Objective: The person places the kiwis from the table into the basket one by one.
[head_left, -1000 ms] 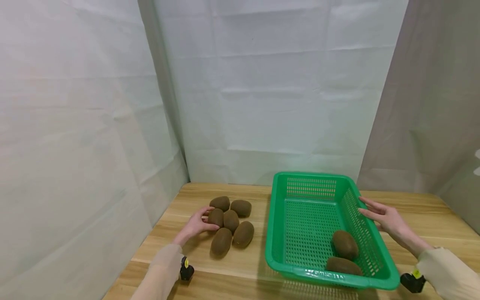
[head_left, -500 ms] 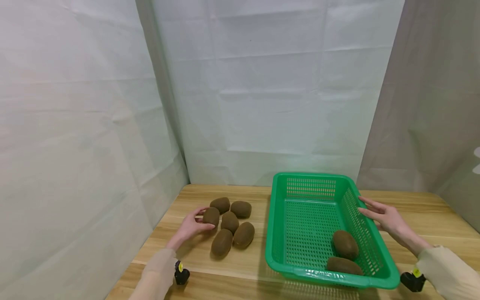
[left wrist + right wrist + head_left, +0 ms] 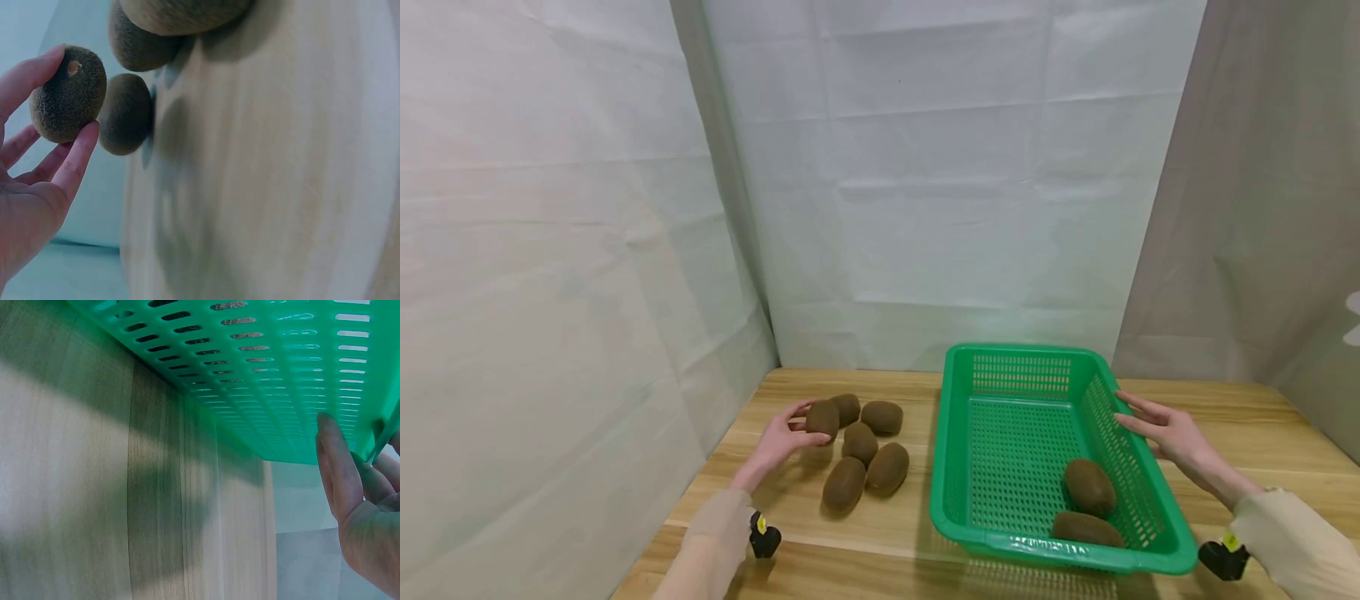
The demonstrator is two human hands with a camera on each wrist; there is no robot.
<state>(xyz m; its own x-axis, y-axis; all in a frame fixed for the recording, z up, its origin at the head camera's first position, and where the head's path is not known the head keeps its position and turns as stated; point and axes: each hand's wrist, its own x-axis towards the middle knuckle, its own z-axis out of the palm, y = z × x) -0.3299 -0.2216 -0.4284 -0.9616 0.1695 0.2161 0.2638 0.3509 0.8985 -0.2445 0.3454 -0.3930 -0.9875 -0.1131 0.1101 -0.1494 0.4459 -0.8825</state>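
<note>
Between the thumb and fingertips of my left hand is a brown fuzzy kiwifruit. In the left wrist view this kiwifruit is raised above the table, a pale scar at one end. Several more kiwifruit lie close together just right of the hand. A green plastic basket stands to the right, with two kiwifruit in its near right corner. My right hand grips the basket's right rim. In the right wrist view, fingers lie along the outside of its slotted wall.
Everything stands on a wood-grain table. White sheeting hangs behind the table and along its left side. A greyish curtain hangs at the right. The basket's raised walls stand between the hands.
My left hand has drawn one kiwifruit leftward out of the cluster, then lifted it. The neighbouring kiwifruit shifted slightly. My right hand and the basket have stayed in place.
</note>
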